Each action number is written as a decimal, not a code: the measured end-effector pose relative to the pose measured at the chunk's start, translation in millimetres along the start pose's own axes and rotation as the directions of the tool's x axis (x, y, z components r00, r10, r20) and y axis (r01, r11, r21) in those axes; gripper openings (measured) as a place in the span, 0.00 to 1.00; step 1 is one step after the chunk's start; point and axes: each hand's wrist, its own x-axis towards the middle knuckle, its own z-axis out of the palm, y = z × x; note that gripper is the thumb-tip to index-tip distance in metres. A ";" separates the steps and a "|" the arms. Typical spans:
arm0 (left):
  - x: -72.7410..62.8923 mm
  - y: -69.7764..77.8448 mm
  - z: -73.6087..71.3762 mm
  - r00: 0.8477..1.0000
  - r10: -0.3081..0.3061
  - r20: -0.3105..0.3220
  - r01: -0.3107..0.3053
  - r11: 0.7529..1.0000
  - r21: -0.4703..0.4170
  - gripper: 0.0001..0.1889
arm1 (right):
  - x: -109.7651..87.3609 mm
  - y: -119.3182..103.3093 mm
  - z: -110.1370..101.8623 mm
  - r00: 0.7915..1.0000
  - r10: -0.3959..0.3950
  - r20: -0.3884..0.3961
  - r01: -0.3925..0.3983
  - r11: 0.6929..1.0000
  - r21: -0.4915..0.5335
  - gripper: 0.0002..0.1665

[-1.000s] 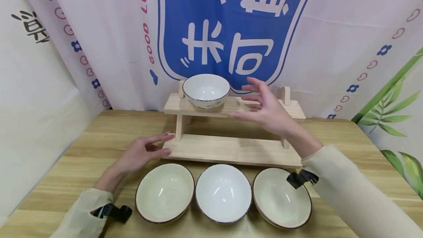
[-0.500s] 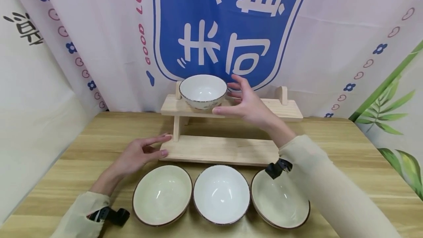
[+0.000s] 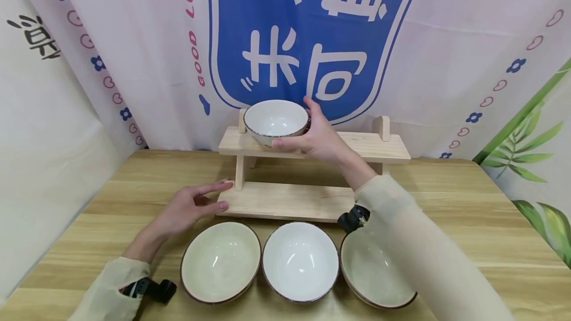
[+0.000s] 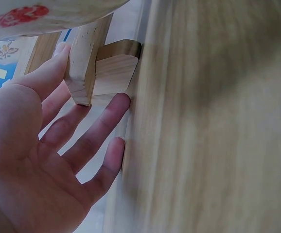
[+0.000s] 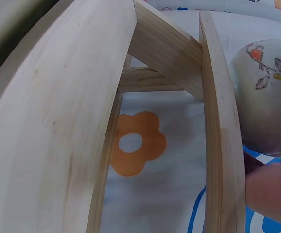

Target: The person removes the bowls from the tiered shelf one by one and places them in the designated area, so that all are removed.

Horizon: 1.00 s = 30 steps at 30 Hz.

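Note:
A small white bowl with a dark rim sits at the left of the top board on a two-tier wooden shelf. My right hand grips its right side, thumb in front and fingers behind. In the right wrist view, flower sprigs mark the outside of the bowl, and part of the hand shows below it. My left hand holds the left end of the lower board. The left wrist view shows its thumb against one side of the board end, other fingers across from it.
In front of the shelf stand a cream bowl, a white bowl and another cream bowl, which my right sleeve partly covers. A printed curtain hangs close behind the shelf. Wooden tabletop extends to the right.
My right hand has moved left from beside the small bowl and now grips it. The left hand stays at the shelf end, and the bowls have not moved.

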 end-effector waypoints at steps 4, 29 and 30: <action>-0.1 0.2 0.0 1.000 -0.002 0.003 0.002 1.000 -0.001 0.28 | 2.7 0.3 5.0 1.000 -0.009 -0.007 0.009 1.000 0.004 0.79; 0.4 2.5 -0.1 1.000 -0.010 -0.006 0.010 1.000 0.023 0.28 | 4.6 -2.9 17.7 0.995 0.013 -0.096 -0.015 1.000 -0.027 0.77; 0.4 2.5 0.0 1.000 -0.011 -0.006 0.011 1.000 0.021 0.28 | 4.4 -2.6 17.6 0.995 0.011 -0.097 -0.014 1.000 -0.028 0.76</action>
